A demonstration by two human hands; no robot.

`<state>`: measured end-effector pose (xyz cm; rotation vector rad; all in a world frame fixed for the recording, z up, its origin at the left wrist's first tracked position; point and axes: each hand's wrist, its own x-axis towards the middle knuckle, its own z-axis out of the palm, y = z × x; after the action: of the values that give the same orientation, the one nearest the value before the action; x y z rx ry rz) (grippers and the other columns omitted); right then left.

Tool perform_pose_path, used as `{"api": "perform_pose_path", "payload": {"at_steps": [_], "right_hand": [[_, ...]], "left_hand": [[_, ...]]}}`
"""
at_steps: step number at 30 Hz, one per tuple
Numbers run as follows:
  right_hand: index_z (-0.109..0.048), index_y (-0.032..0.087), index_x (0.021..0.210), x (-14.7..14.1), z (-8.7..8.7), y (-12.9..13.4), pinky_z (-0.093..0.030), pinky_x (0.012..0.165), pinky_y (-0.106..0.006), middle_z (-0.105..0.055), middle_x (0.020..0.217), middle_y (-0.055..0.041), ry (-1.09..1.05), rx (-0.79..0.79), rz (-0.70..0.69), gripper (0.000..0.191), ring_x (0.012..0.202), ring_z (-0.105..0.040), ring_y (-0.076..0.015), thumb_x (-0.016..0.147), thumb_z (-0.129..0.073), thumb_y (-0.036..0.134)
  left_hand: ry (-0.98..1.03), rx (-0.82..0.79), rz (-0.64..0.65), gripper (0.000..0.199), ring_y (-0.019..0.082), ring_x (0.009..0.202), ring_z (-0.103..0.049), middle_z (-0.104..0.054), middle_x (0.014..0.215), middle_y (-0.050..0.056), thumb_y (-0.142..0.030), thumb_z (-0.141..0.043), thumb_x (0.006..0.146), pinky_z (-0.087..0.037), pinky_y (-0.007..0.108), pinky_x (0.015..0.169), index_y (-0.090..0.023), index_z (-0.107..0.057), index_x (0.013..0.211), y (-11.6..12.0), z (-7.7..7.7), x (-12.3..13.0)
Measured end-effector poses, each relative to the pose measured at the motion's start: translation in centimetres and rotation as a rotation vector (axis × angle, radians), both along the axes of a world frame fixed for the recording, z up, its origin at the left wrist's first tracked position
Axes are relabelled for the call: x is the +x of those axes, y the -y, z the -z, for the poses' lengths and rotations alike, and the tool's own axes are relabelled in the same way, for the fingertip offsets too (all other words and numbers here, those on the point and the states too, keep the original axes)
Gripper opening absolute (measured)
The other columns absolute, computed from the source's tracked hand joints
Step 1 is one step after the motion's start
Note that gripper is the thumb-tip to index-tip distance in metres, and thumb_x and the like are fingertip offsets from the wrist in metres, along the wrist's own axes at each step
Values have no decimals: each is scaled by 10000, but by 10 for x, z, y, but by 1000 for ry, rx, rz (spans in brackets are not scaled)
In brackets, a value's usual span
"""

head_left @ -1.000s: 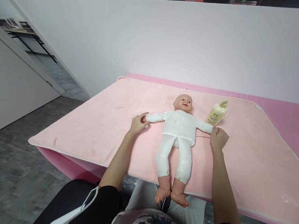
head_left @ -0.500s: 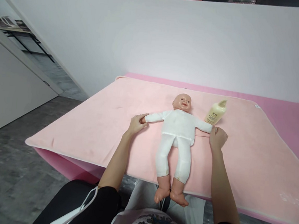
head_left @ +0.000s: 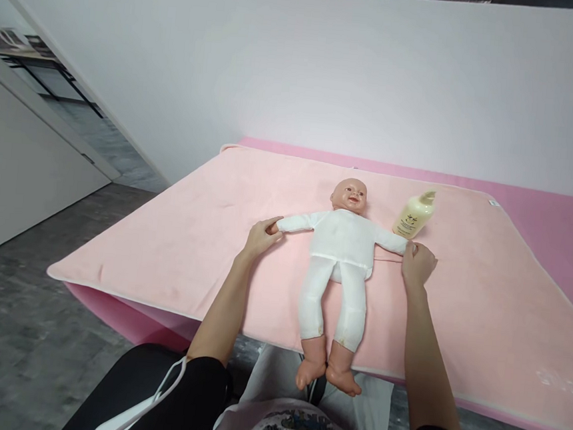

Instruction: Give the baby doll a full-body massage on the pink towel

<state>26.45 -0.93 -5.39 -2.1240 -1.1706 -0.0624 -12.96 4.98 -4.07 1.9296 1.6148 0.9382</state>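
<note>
A baby doll (head_left: 344,240) in a white cloth body lies on its back, its head toward the wall and its feet over the near edge. Both of its arms are stretched out sideways. My left hand (head_left: 263,236) is closed around the doll's hand on the left, thumb and fingers pinching it. On the other side my right hand (head_left: 418,264) grips the doll's other hand, which my fingers mostly hide. Just beyond my right hand a pale yellow pump bottle (head_left: 413,216) stands on the blanket.
A light pink blanket (head_left: 178,246) covers most of the pink table (head_left: 559,245). Behind it rises a white wall (head_left: 329,71). To the left are a white door panel (head_left: 24,165) and grey floor (head_left: 20,325).
The camera view has shifted very slightly. Both hands keep their hold on the doll's hands, and neither the doll nor the bottle has visibly moved.
</note>
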Motion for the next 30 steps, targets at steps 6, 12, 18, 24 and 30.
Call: {"api": "perform_pose_path", "payload": {"at_steps": [6,12,18,24,30], "right_hand": [[-625,130,836,0,0,-1,-290,827,-390,-629,856,-148,-5,7,8,372,849,-496,-261,829,-331,357],[-610,138,769,1,1,-1,-301,822,-405,-603,780,-127,-25,51,-10,353,800,-488,-244,819,-340,360],[-577,155,749,0,-1,1,-336,893,-416,-582,987,-149,-171,184,66,252,958,-488,-253,766,-404,338],[-494,182,794,14,2,-6,-433,862,-389,-514,887,-56,-621,526,288,136,862,-517,-184,720,-427,274],[-406,196,778,35,4,-9,-525,780,-271,-483,856,-9,-1322,796,353,26,804,-557,-94,753,-400,195]], "left_hand": [[-85,15,-21,518,176,765,-569,-657,854,26,-270,-509,655,-440,260,703,-142,-595,1149,1,1,1],[-180,70,-22,490,168,694,-547,-631,753,9,-264,-482,665,-431,273,672,-157,-598,1129,2,-3,3],[-276,166,-57,503,260,997,-526,-606,1096,95,-289,-482,696,-400,357,880,-161,-558,1177,2,-3,5],[-362,80,-145,513,328,1065,-486,-570,1170,116,-327,-514,718,-351,459,907,-198,-535,1214,3,-4,1],[-138,73,-35,472,266,940,-560,-639,1026,78,-305,-600,664,-414,375,848,-213,-594,1127,0,0,-8]]}}
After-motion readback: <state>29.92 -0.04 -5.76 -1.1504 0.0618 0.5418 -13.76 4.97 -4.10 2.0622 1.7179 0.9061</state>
